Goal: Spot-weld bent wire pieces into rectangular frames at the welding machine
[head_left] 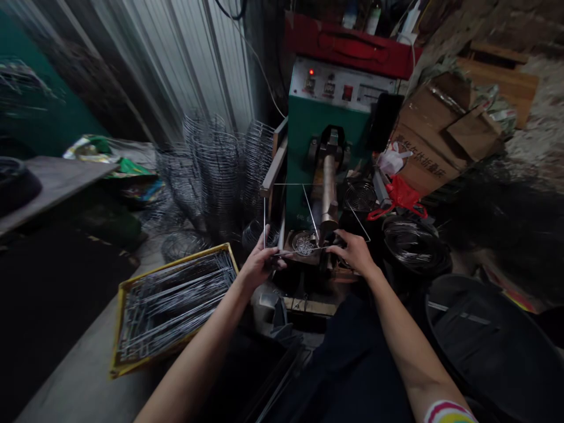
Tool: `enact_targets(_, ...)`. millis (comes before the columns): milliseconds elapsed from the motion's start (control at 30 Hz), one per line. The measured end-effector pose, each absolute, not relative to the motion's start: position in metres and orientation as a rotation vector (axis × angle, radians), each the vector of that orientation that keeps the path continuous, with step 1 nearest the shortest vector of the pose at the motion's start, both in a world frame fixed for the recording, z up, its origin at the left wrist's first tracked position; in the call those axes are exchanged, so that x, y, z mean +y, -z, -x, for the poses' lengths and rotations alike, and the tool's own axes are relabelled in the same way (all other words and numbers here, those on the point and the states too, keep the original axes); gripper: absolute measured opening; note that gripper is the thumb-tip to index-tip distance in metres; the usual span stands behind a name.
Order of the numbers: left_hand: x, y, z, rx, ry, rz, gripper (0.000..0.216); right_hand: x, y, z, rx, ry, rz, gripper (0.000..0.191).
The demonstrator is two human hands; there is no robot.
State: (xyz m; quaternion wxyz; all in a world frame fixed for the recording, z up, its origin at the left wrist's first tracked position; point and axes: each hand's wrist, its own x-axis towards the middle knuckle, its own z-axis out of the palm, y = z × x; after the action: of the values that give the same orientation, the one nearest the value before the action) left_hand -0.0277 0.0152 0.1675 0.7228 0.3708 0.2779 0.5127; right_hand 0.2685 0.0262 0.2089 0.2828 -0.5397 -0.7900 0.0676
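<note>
A thin rectangular wire frame (311, 211) with a crossing middle wire is stretched between my two hands, in front of a green spot welder (304, 129). My left hand (262, 263) pinches its near left corner between thumb and fingers. At the near right side, my right hand (352, 251) grips the frame with curled fingers. The welder's thick metal arm (329, 188) reaches toward me, and its tip is close to the frame's near wire; whether they touch I cannot tell. Just under that wire sits a round dish (296, 245) of small shiny metal pieces.
A yellow crate (115, 329) full of bent wire pieces stands at the lower left. Stacked wire baskets (218, 170) rise behind it. Right of the welder are a red plastic bag (405, 200), cardboard boxes (432, 135), dark coiled wire (414, 244) and a round black object (484, 335).
</note>
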Motion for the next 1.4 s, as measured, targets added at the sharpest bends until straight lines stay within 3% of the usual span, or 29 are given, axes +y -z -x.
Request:
enact_targets(600,0.021,-0.177,0.024,0.697,-1.14,-0.858,0.094,0.033,-0.193,-0.273,-2.104,-0.212,1.421,0.055)
enact_targets(767,0.023,-0.17,0.025,0.655,-1.125,-0.816,0.097,0.039,-0.194,-0.303,-1.812,-0.005,1.557,0.054)
enact_targets(1033,-0.03,-0.173,0.035,0.643,-1.134,-0.818,0.102,0.008,-0.189,-0.328,-1.347,-0.825,1.636,0.049)
enact_targets(1233,-0.163,-0.143,0.065,0.718,-0.93,-0.723,0.102,-0.164,-0.152,-0.323,-1.236,-1.29,1.546,0.044)
enact_targets(1400,-0.157,-0.145,0.096,0.756,-0.93,-0.575,0.096,-0.295,-0.134,-0.327,-1.141,-1.41,1.65,0.038)
